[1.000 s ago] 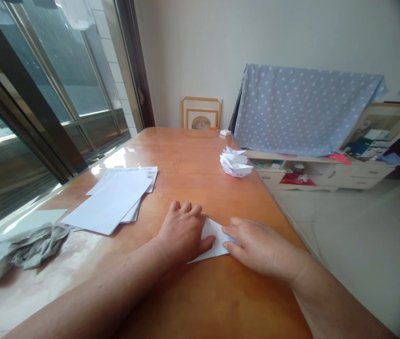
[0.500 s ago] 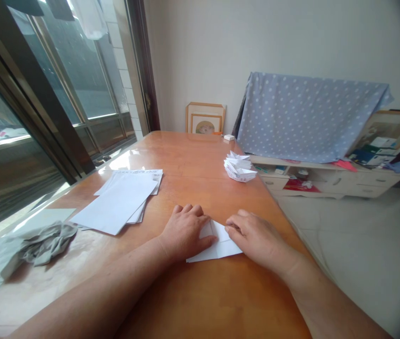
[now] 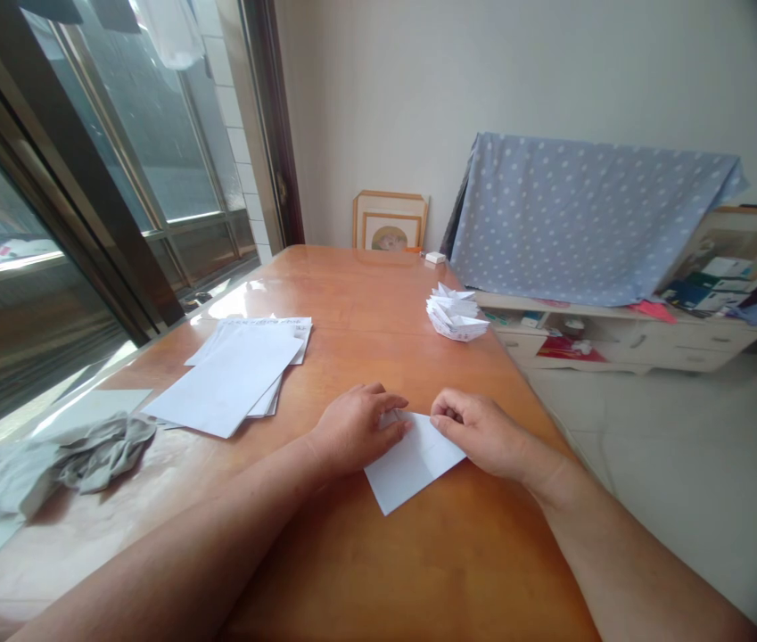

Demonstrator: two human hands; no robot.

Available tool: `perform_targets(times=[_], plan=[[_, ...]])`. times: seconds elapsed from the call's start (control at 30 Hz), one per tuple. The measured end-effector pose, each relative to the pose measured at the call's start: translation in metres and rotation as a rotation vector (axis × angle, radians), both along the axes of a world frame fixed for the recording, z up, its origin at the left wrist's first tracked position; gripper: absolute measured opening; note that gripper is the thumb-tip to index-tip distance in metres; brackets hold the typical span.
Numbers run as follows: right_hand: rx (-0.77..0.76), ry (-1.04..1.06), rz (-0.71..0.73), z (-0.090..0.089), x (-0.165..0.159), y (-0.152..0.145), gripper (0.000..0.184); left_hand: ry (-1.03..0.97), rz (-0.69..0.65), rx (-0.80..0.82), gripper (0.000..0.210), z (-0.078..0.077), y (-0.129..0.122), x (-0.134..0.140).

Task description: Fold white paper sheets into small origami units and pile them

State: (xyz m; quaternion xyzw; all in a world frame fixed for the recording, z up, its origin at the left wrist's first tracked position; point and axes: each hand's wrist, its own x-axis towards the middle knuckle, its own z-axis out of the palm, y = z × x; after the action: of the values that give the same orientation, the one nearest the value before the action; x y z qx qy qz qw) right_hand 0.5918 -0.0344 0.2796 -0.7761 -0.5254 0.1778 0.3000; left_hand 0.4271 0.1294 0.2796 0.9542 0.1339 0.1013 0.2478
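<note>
- Your left hand (image 3: 357, 430) lies over the upper left part of the folded paper (image 3: 415, 468), thumb and forefinger apart, the thumb resting on its upper face.
- Your right hand (image 3: 485, 430) has its fingers curled, with thumb and forefinger closed on the paper's upper right edge.
- The folded paper is between your two hands, flat on the wooden table (image 3: 365, 575), one corner pointing toward you.
- Faint crease lines show across its upper face; its layers are too hard to count from here.
- Beyond your right hand, near the table's right edge, sits a cluster of folded white paper shapes (image 3: 456, 318) with pointed tips.
- To the left, well apart from your left hand, is a loose stack of paper (image 3: 231, 379), a plain sheet on top and one with writing showing at its far edge.
- Nearer you on the far left lies a crumpled grey cloth (image 3: 101, 453).
- A small white box (image 3: 435, 258) is at the table's far end.
- Past the table, a blue dotted cloth (image 3: 598, 218) drapes above a low white cabinet (image 3: 682, 343).
</note>
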Motion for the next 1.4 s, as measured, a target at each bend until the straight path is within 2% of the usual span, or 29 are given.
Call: perform_targets(times=[0.1,0.2,0.37,0.5,0.57,0.67,0.73,0.8,0.9,1.03,1.23,1.4], plan=[[0.074,-0.107,-0.007,0.002,0.003,0.001,0.014,0.035,0.025,-0.197,0.023,0.001,-0.001,0.001],[0.196,-0.310,-0.055,0.003,-0.001,0.003,0.016,0.035,0.059,-0.312,0.018,0.000,-0.002,0.000],[0.307,-0.455,0.009,0.013,-0.023,0.001,0.028,0.033,0.237,-0.318,0.022,-0.001,0.000,-0.001],[0.366,-0.525,0.020,0.022,-0.037,-0.004,0.032,0.042,0.261,-0.306,0.023,-0.001,0.002,-0.003],[0.334,-0.501,0.083,0.026,-0.040,-0.006,0.036,0.051,0.262,-0.292,0.021,-0.001,0.003,-0.003],[0.175,-0.431,0.247,0.026,-0.045,-0.008,0.056,0.066,0.267,-0.274,0.018,-0.001,0.005,-0.003],[0.073,-0.400,0.307,0.024,-0.047,-0.008,0.067,0.074,0.265,-0.271,0.017,-0.001,0.005,-0.002],[0.017,-0.398,0.301,0.021,-0.050,-0.007,0.064,0.082,0.253,-0.273,0.017,0.000,0.004,-0.002],[-0.030,-0.413,0.282,0.018,-0.052,-0.006,0.048,0.089,0.229,-0.282,0.018,0.001,0.003,-0.001],[-0.051,-0.444,0.308,0.018,-0.054,-0.006,0.037,0.086,0.226,-0.278,0.019,0.003,0.000,-0.001],[-0.007,-0.475,0.316,0.018,-0.056,-0.006,0.059,0.076,0.249,-0.302,0.020,0.006,-0.002,-0.001],[0.012,-0.521,0.272,0.016,-0.057,-0.006,0.056,0.080,0.306,-0.441,0.019,0.012,-0.006,0.001]])
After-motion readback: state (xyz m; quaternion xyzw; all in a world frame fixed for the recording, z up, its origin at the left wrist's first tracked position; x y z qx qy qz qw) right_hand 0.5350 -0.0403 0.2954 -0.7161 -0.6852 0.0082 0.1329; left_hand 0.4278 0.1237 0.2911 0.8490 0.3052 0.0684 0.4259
